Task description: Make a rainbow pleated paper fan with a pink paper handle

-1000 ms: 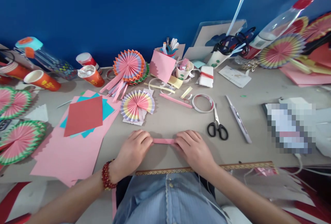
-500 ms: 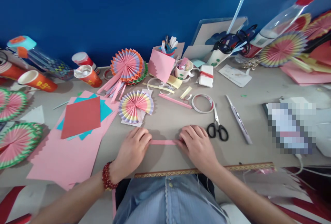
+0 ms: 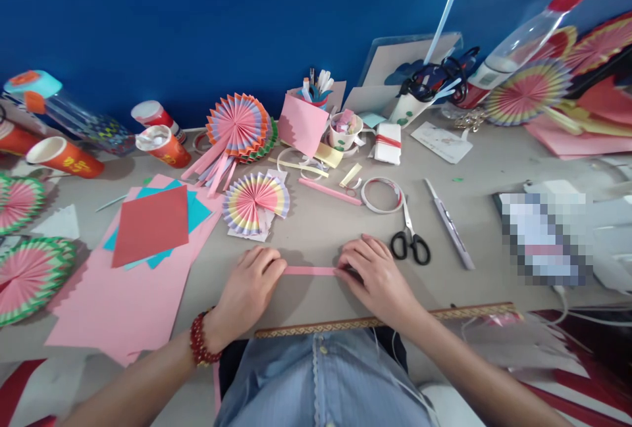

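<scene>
A narrow folded pink paper strip lies flat on the grey table close to its front edge. My left hand, with a red bead bracelet at the wrist, presses its curled fingers on the strip's left end. My right hand pinches and presses down the right end. Both ends of the strip are hidden under my fingers.
Black-handled scissors and a grey craft knife lie just right of my right hand. Large pink sheets with a red sheet lie to the left. Paper fans, paper cups, tape rolls and a bottle crowd the back.
The view shifted slightly. Both hands stay pressed on the ends of the pink strip; the right hand's fingers have slid a little along it.
</scene>
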A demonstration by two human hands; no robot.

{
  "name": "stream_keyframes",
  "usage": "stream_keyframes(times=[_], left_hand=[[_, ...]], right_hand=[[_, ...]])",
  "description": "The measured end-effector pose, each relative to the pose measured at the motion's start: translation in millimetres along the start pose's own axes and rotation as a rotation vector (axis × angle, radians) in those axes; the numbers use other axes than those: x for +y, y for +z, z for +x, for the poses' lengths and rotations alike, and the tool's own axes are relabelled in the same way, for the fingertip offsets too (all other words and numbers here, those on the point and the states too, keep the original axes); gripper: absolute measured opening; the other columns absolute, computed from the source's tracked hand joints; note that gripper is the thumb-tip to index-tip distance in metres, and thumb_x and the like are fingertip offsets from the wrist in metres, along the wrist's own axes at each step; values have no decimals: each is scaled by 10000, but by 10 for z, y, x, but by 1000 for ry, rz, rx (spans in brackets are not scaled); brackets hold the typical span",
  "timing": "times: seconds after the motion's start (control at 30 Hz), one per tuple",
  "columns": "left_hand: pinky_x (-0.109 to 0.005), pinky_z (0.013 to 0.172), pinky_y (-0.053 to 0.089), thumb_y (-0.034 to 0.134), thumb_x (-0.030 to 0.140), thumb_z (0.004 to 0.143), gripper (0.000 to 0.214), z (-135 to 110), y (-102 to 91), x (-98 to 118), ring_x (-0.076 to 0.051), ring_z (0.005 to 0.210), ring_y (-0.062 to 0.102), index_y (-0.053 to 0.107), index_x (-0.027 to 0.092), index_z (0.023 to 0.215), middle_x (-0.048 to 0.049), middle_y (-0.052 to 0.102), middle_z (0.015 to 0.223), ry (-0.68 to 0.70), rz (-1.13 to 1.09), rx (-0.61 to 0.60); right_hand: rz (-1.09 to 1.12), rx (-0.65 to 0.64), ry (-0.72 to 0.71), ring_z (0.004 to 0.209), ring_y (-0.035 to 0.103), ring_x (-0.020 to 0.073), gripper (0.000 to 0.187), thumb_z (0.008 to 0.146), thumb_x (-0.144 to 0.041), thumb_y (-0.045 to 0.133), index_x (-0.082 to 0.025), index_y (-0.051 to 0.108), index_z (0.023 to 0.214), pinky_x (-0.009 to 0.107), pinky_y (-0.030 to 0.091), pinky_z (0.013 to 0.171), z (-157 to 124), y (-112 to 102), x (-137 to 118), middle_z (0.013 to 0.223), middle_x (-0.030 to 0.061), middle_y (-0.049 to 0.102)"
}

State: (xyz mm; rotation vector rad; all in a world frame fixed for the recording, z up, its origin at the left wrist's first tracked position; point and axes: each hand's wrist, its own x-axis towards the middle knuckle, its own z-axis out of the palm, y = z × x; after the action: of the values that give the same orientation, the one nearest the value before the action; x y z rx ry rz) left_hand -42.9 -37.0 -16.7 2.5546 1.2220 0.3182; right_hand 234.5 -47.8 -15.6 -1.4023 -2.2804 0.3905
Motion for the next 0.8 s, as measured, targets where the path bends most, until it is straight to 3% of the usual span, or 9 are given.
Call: stream_keyframes(times=[0.2, 0.3, 0.37, 0.43, 0.7, 0.8], left_hand=[[-379, 859, 461, 428, 79, 979, 213, -3, -9, -13, -221, 944, 532, 614, 181, 963, -59, 590, 984, -9, -18, 25], [-379, 843, 455, 415, 56, 972, 310, -16, 8, -28, -221, 942, 526, 637, 192, 1140, -65, 584, 1010, 29, 28, 15], [-373, 827, 451, 402, 58, 980, 435, -25, 18, -34, -219, 937, 527, 591, 265, 1313, -58, 581, 1017, 77, 92, 2], [-367, 825, 452, 401, 71, 991, 498, -29, 20, -34, -219, 938, 530, 548, 332, 1389, -54, 585, 1018, 116, 149, 2], [-404, 888, 473, 483, 60, 933, 566, -58, -26, 23, -255, 998, 552, 532, 335, 1425, -85, 620, 1109, 133, 331, -23], [-463, 1012, 427, 484, 129, 960, 501, -72, -12, 86, -273, 1100, 550, 529, 282, 1435, -99, 619, 1253, 117, 317, -34]], right_hand=[[31, -12, 25, 932, 602, 207, 104, 917, -158, 580, -231, 638, 870, 469, 395, 1074, 4, 4, 7, 936, 35, 662], [43, -28, -6, 974, 595, 207, 298, 917, -83, 510, -264, 696, 1064, 511, 349, 1105, -23, 32, 1, 1011, 44, 666], [4, -52, -54, 983, 589, 202, 473, 896, -17, 461, -319, 697, 1172, 538, 305, 1133, -42, 63, -14, 1045, 37, 666], [-58, -72, -103, 994, 580, 207, 533, 884, 3, 456, -342, 691, 1216, 547, 286, 1150, -57, 93, -36, 1074, 34, 672], [-263, -83, -237, 1036, 559, 251, 403, 944, -119, 540, -260, 637, 1309, 530, 308, 1138, -160, 85, -111, 1189, 48, 696], [-276, -96, -218, 1066, 560, 258, 384, 943, -141, 561, -241, 635, 1306, 525, 324, 1121, -193, 74, -139, 1214, 54, 693]])
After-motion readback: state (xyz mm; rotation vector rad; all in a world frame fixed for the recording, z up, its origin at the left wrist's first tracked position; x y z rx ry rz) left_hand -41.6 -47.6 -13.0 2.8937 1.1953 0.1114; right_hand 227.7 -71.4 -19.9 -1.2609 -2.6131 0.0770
